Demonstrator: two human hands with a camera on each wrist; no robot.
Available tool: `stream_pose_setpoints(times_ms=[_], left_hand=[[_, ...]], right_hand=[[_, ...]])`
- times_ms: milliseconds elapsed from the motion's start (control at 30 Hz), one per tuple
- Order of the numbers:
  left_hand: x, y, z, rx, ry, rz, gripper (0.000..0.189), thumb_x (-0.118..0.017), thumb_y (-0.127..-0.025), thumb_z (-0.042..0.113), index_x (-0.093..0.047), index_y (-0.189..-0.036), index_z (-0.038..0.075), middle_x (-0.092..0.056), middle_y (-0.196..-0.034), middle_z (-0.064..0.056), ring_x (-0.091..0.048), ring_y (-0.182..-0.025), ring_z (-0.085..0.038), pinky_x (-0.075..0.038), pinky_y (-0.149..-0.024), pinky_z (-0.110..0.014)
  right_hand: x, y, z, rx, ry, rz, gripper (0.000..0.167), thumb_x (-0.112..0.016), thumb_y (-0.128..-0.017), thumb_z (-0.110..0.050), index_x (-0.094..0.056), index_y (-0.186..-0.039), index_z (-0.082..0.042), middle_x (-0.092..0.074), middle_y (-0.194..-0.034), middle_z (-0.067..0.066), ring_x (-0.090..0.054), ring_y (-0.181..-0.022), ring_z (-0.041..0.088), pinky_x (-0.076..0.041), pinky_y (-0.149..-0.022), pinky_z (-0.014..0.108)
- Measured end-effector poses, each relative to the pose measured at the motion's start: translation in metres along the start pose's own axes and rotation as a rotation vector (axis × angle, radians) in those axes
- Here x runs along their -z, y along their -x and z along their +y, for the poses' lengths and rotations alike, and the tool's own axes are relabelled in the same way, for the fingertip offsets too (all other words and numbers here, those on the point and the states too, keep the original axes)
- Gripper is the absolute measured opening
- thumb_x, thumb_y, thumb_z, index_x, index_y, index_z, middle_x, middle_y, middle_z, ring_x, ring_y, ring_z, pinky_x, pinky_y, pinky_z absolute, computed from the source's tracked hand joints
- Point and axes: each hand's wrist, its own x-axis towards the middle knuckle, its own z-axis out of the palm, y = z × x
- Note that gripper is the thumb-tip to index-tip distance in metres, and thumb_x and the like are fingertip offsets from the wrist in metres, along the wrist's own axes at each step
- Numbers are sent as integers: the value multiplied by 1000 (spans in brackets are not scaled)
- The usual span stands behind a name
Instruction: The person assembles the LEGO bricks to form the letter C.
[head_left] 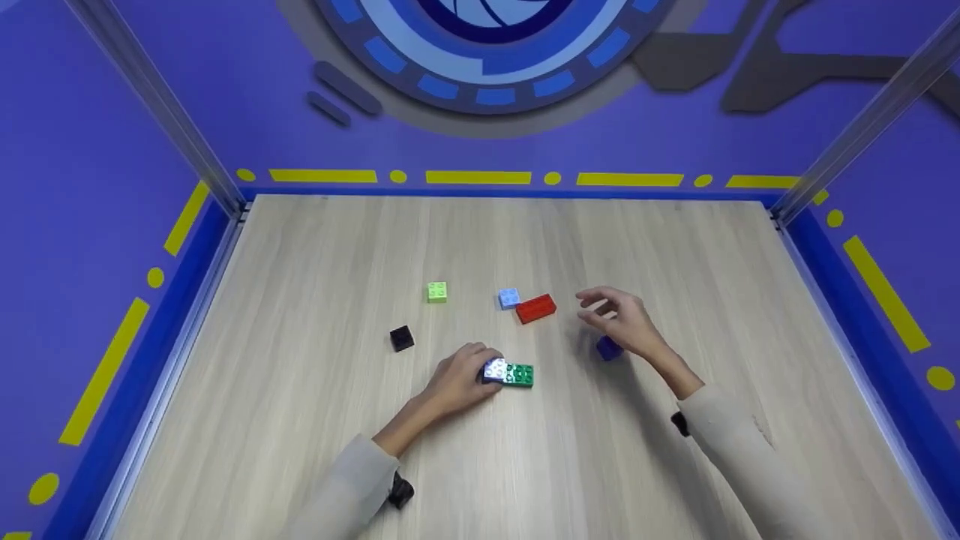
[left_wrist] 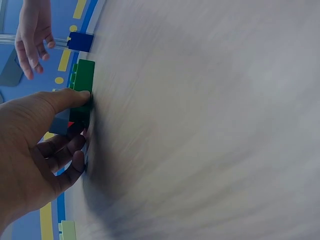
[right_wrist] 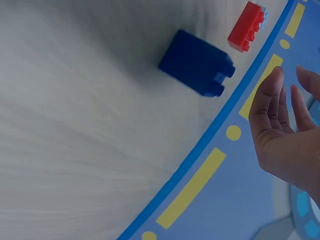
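Observation:
My left hand (head_left: 456, 381) grips a green toy building brick (head_left: 520, 375) between thumb and fingers, with a pale, glare-lit blue brick (head_left: 493, 368) stacked on its left end. In the left wrist view the thumb presses the side of the green brick (left_wrist: 84, 75), close over the table. My right hand (head_left: 628, 324) hovers above a dark blue brick (head_left: 608, 348), its fingers loosely bent and holding nothing. The right wrist view shows this dark blue brick (right_wrist: 195, 63) standing on the table, apart from the fingers.
Farther back, a red brick (head_left: 536, 309) lies against a light blue brick (head_left: 508, 298). A lime green brick (head_left: 437, 292) and a black brick (head_left: 402, 338) sit to the left. Blue panels (head_left: 480, 150) wall in the wooden table (head_left: 322, 255) at the back and sides.

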Motion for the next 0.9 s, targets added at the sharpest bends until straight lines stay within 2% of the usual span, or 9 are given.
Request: stream_pose_setpoints(times_ms=[200, 300, 400, 567, 700, 900], left_hand=[[2, 0, 0, -19, -18, 15, 36, -82, -84, 20, -71, -116, 9, -70, -103, -6, -62, -96, -19, -54, -84, -35], [3, 2, -1, -25, -31, 24, 35, -83, -83, 20, -71, -114, 9, -70, -101, -6, -61, -95, -19, -53, -84, -35], [4, 2, -2, -41, -40, 30, 35, -83, -82, 20, -71, -114, 9, -70, -101, -6, -61, -94, -19, -52, -84, -34], [6, 4, -4, -51, -45, 50, 35, -84, -82, 20, -72, -113, 10, -70, -100, -5, -61, -93, -19, -52, -83, -34], [6, 5, -7, -48, -66, 80, 36, -87, -79, 21, -73, -111, 11, -70, -102, -5, -60, -95, -21, -50, -84, -37], [8, 6, -9, -21, -79, 117, 37, -86, -79, 24, -74, -111, 11, -69, -107, -5, -58, -102, -23, -44, -87, -41]], right_hand=[[-30, -27, -12, 30, 11, -58, 31, -72, -93, -2, -68, -122, 2, -71, -116, 23, -70, -100, 34, -59, -87, 43], [-50, -37, -15, 23, 6, -89, 34, -73, -92, -3, -67, -124, 4, -67, -122, 24, -66, -107, 37, -57, -92, 48], [-67, -46, -16, 28, 40, -85, 38, -74, -91, -3, -65, -127, 4, -63, -127, 25, -61, -116, 40, -52, -99, 53], [-89, -58, -16, 13, 115, -46, 50, -75, -90, -5, -59, -138, 0, -55, -141, 24, -48, -134, 42, -40, -114, 56], [-101, -64, -16, 15, 145, -47, 53, -74, -91, -4, -57, -140, 0, -54, -145, 23, -45, -137, 42, -38, -116, 56], [-112, -63, -14, -6, 239, -82, 45, -71, -94, -6, -60, -137, -2, -58, -142, 20, -48, -136, 40, -37, -115, 58]])
